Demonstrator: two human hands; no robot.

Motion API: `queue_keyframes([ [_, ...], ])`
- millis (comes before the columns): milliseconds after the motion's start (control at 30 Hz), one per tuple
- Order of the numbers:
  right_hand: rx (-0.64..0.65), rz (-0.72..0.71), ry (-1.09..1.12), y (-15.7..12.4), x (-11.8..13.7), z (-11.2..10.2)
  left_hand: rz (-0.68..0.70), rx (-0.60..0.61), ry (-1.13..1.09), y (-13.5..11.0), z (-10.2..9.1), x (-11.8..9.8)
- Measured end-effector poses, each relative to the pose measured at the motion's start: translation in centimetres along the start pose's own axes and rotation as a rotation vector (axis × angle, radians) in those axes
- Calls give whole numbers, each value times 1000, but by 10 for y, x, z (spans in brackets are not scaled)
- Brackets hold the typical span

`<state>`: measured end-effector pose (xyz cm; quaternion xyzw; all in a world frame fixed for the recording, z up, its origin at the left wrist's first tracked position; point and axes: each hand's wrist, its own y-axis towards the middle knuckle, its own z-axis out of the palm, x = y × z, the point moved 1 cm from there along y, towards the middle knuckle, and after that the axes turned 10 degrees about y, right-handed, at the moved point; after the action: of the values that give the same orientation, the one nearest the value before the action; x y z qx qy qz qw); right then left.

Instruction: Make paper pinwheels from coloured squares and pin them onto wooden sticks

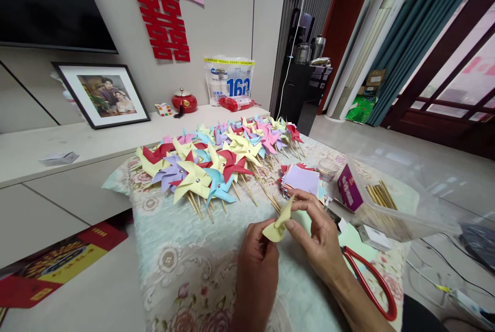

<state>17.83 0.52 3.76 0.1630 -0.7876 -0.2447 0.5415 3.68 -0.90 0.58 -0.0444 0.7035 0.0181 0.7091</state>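
My left hand (257, 262) and my right hand (315, 234) both pinch a pale yellow paper piece (279, 222), partly folded, held just above the cloth-covered table (185, 265). Its upper flap sticks up between my right fingers. Just beyond my hands lies a stack of cut paper squares (300, 179), lilac on top with red below. A wide pile of finished paper pinwheels (216, 159) on wooden sticks, in yellow, red, blue, pink and purple, covers the far half of the table.
A clear plastic box (390, 193) with wooden sticks sits at the right, beside a purple carton (348, 187) and a small round tub (327, 168). Red-handled scissors (371, 283) lie by my right wrist. A framed photo (101, 94) leans on the low cabinet behind.
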Motion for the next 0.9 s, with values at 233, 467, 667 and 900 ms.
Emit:
queue_keyframes([
  [233, -11, -13, -24, -2, -6, 1, -348, 80, -628, 8, -3, -12],
  [467, 79, -37, -51, -2, -5, 5, -344, 63, -691, 10, -4, -7],
  [667, 102, -37, -38, -2, -4, 4, -345, 71, -697, 10, -2, -5],
  [900, 175, 190, 2, -1, -1, 9, -314, 28, -709, 17, -9, -2],
])
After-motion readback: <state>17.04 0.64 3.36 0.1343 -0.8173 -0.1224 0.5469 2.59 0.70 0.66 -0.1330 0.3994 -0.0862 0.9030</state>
